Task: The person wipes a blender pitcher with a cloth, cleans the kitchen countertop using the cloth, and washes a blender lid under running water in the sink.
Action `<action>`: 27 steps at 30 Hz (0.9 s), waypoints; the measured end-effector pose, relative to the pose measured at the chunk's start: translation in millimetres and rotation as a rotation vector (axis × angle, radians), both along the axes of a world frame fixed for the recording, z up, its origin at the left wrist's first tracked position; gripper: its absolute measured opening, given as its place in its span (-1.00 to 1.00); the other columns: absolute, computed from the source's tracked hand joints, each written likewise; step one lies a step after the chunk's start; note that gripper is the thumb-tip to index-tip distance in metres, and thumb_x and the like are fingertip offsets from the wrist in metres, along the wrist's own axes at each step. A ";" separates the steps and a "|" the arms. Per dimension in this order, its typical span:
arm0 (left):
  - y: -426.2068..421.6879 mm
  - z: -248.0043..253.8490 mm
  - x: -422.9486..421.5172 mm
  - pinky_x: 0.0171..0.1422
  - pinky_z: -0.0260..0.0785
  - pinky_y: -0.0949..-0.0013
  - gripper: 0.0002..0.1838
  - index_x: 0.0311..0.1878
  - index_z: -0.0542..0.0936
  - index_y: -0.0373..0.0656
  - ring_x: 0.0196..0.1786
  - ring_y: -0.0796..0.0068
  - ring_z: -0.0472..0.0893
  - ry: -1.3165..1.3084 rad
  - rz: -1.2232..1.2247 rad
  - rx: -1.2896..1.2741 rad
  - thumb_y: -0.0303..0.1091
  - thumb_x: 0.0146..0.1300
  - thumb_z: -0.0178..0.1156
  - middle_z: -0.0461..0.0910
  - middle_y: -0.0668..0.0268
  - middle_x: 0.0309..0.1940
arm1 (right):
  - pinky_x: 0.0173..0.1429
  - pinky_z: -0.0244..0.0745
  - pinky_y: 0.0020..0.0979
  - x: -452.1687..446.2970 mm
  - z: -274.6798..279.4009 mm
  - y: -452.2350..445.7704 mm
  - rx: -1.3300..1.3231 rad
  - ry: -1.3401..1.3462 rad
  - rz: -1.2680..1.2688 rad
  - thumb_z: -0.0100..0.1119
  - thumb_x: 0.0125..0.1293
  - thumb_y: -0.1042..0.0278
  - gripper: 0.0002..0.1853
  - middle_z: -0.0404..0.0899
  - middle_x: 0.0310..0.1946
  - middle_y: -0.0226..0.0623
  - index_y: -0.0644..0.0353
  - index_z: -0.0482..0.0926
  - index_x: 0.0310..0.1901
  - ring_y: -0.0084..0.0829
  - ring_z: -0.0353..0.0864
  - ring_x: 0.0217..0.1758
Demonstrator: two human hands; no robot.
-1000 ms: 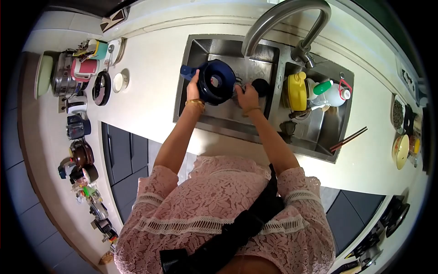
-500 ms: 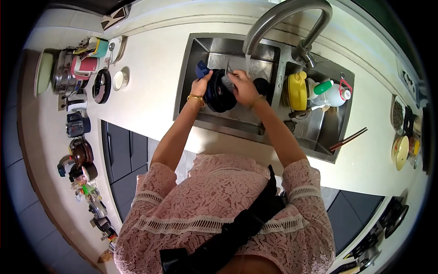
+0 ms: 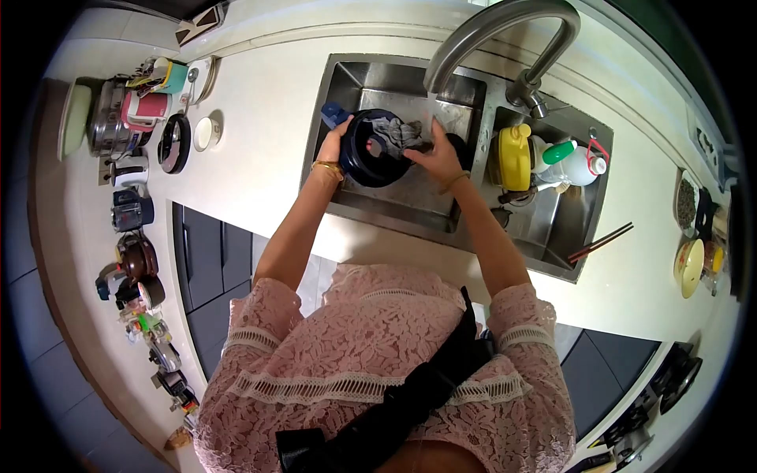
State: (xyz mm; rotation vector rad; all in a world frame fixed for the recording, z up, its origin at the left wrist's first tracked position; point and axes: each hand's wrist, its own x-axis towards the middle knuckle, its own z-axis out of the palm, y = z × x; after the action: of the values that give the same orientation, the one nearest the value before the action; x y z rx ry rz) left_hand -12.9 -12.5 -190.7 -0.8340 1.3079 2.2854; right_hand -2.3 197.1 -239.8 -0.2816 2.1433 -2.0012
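Over the left basin of the sink (image 3: 394, 206), my left hand (image 3: 331, 146) grips a dark blue pot (image 3: 374, 172) near its blue handle (image 3: 334, 115). A crumpled grey cloth (image 3: 396, 135) lies over the pot's far right rim. My right hand (image 3: 438, 154) is just right of the pot, thumb and fingers spread, with the thumb close to the cloth; whether they touch is unclear. Behind that hand a round black object (image 3: 457, 145) is partly hidden.
The faucet (image 3: 505, 24) arches over the basins. The right basin holds a yellow bottle (image 3: 514, 158) and a white bottle with a red handle (image 3: 582, 169). Chopsticks (image 3: 601, 243) cross the sink's right edge. A white cup (image 3: 206, 134) stands on the left counter.
The grey cloth has left my right hand's grasp and lies on the pot. That hand has opened and moved right. The pot is tilted differently, its inside facing up.
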 end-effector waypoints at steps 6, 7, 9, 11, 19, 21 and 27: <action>13.4 8.1 8.4 -0.48 0.41 0.43 -0.68 -0.32 0.50 -0.24 -0.59 0.41 0.51 -0.059 0.034 -0.066 -0.13 0.15 0.02 0.53 0.23 -0.56 | -0.29 0.43 -0.35 2.6 -2.6 -6.0 0.333 0.060 -0.234 0.23 -0.07 0.20 -0.75 0.55 -0.51 -0.15 0.22 0.57 -0.42 -0.25 0.54 -0.42; 15.0 7.7 8.6 -0.48 0.41 0.44 -0.68 -0.32 0.50 -0.25 -0.59 0.42 0.52 -0.090 0.052 -0.109 -0.12 0.14 0.05 0.54 0.24 -0.56 | -0.29 0.43 -0.35 3.3 -1.9 -6.7 0.334 0.059 -0.236 0.23 -0.07 0.20 -0.75 0.55 -0.51 -0.15 0.22 0.57 -0.42 -0.25 0.54 -0.42; 9.2 -6.3 10.6 -0.44 0.41 0.44 -0.65 -0.32 0.51 -0.27 -0.54 0.43 0.53 -0.076 -0.005 -0.122 -0.11 0.13 0.08 0.55 0.25 -0.51 | -0.31 0.43 -0.36 5.8 4.2 -11.5 0.194 0.118 -0.228 0.18 -0.02 0.25 -0.79 0.54 -0.49 -0.15 0.20 0.55 -0.40 -0.20 0.52 -0.40; 7.0 -16.9 10.2 -0.38 0.41 0.45 -0.63 -0.27 0.50 -0.29 -0.48 0.44 0.54 -0.041 -0.032 -0.129 -0.10 0.12 0.09 0.55 0.25 -0.46 | -0.32 0.43 -0.37 6.2 -2.1 -18.6 0.121 0.035 -0.241 0.17 0.01 0.28 -0.80 0.53 -0.47 -0.16 0.21 0.53 -0.37 -0.25 0.53 -0.41; 44.9 -20.4 -4.4 -0.35 0.40 0.45 -0.61 -0.22 0.48 -0.27 -0.44 0.45 0.55 0.023 0.055 -0.242 -0.09 0.09 0.13 0.55 0.26 -0.41 | -0.35 0.45 -0.46 9.2 -10.5 -10.9 -0.354 -0.378 -0.411 0.08 0.11 0.41 -0.87 0.47 -0.38 -0.28 0.24 0.43 -0.30 -0.50 0.48 -0.36; 47.9 -30.8 -8.4 -0.30 0.40 0.44 -0.60 -0.18 0.48 -0.27 -0.38 0.43 0.55 0.010 0.005 -0.169 -0.12 0.07 0.16 0.54 0.26 -0.35 | -0.28 0.44 -0.44 6.0 -11.1 -1.4 -0.310 -0.390 -0.452 0.08 0.11 0.41 -0.86 0.47 -0.35 -0.26 0.25 0.43 -0.31 -0.47 0.46 -0.33; 81.4 -31.4 -5.2 -0.27 0.34 0.49 -0.45 -0.24 0.48 -0.40 -0.38 0.52 0.49 0.049 -0.023 -0.466 -0.04 -0.09 0.30 0.51 0.26 -0.38 | -0.14 0.37 -0.40 -5.9 -28.4 -4.5 -0.090 -0.223 -0.515 0.30 -0.17 0.34 -0.58 0.48 -0.27 -0.15 0.22 0.43 -0.21 -0.31 0.48 -0.24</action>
State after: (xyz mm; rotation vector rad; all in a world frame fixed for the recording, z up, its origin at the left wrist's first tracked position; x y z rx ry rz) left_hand -18.1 68.8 -222.1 -0.9002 1.9011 2.0189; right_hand -8.3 192.6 -268.2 0.5125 2.1351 -2.2539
